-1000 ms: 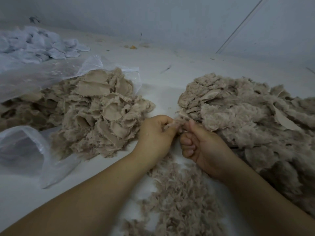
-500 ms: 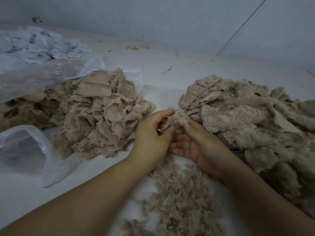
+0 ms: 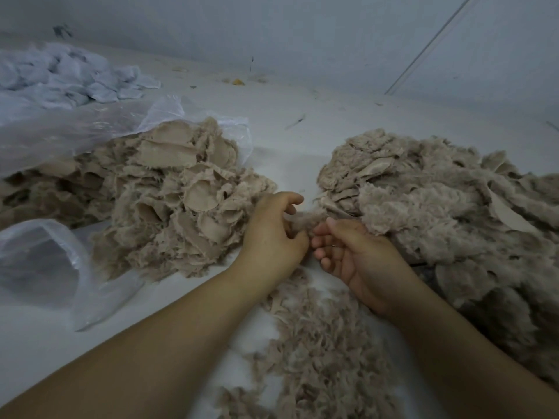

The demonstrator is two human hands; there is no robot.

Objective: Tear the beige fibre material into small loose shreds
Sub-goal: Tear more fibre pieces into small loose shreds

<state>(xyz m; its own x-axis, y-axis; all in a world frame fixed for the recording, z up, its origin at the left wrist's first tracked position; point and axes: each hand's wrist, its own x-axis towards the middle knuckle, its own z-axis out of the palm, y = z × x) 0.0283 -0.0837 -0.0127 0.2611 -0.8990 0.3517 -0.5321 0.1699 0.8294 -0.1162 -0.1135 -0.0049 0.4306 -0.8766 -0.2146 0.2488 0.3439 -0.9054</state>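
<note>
Two hands [image 3: 305, 237] pinch one tuft [image 3: 305, 220]; three piles.

Textile-sorting workroom: beige fibre heaps [image 3: 169, 201] and clear plastic bags [image 3: 51, 267] lie on a white floor [image 3: 290, 140] below the bare wall [image 3: 272, 34].

The light is dim, flat and bluish-grey, with no clear source. Shadows are soft and faint, darkest under the right fibre pile [image 3: 453, 213]. The plastic bag [image 3: 60, 261] shows mild pale sheen, no harsh glare. Wide-angle bending curves the edges; the near forearms look soft, slightly blurred.
</note>
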